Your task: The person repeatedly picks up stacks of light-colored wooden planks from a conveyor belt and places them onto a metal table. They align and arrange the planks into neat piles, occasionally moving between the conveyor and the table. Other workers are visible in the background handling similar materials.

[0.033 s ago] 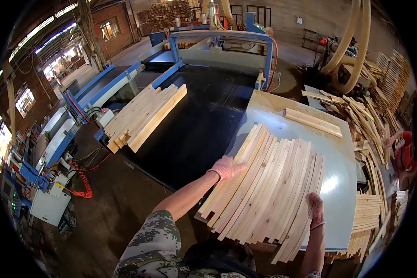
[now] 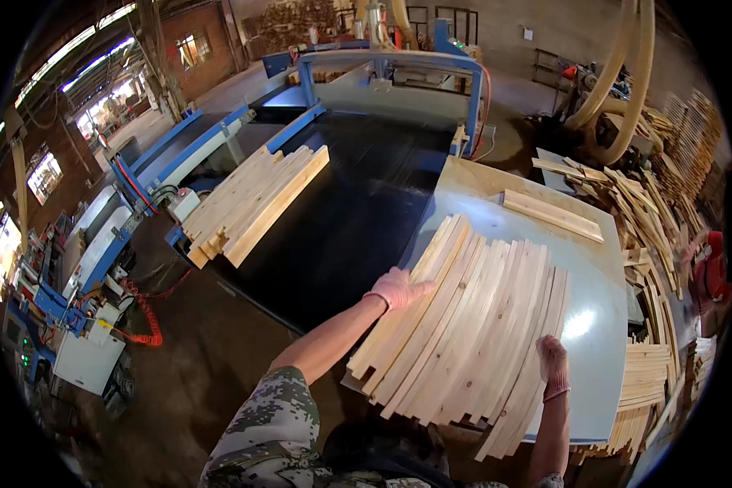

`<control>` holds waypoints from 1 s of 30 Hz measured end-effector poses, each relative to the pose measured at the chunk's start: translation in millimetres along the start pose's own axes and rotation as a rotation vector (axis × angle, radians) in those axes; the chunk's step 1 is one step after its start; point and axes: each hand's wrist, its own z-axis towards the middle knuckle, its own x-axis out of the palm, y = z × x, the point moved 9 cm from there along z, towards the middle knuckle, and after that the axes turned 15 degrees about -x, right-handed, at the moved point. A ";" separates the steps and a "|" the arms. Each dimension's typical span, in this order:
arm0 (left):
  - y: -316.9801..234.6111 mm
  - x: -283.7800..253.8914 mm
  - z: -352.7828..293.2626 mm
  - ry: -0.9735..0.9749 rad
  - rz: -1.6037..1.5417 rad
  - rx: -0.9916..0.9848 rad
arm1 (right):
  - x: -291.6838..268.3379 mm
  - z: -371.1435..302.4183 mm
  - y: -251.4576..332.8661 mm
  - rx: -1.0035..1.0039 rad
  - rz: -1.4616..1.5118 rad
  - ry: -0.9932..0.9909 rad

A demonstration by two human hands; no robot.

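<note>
A wide row of pale wooden slats (image 2: 472,325) lies side by side on a light grey tabletop (image 2: 590,285), their near ends uneven and jutting past its front edge. My left hand (image 2: 397,290), in a pink work glove, grips the row's left edge with the thumb over the top; its other fingers are partly hidden. At the right edge, near the front, my gloved right hand (image 2: 553,359) is closed against the outermost slat. The row sits between both hands.
Left of the tabletop is a black machine bed (image 2: 350,211) under a blue gantry (image 2: 390,58). A stack of planks (image 2: 256,203) rests on its left side. One short board (image 2: 551,215) lies at the tabletop's back. Scrap wood (image 2: 647,215) is heaped at right.
The slats have shifted very slightly away from me, with both hands keeping hold of the row's edges and moving a little the same way.
</note>
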 end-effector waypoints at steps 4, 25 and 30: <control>-7.3 -49.6 3.4 -0.278 0.087 0.060 | 32.8 47.8 -43.6 0.012 0.017 0.161; 284.2 -306.6 152.0 -0.586 0.430 -0.070 | 467.3 19.7 -284.7 0.134 -0.152 0.133; 269.9 -307.9 147.2 -0.542 0.401 -0.077 | 439.7 50.8 -281.4 -0.116 -0.830 0.340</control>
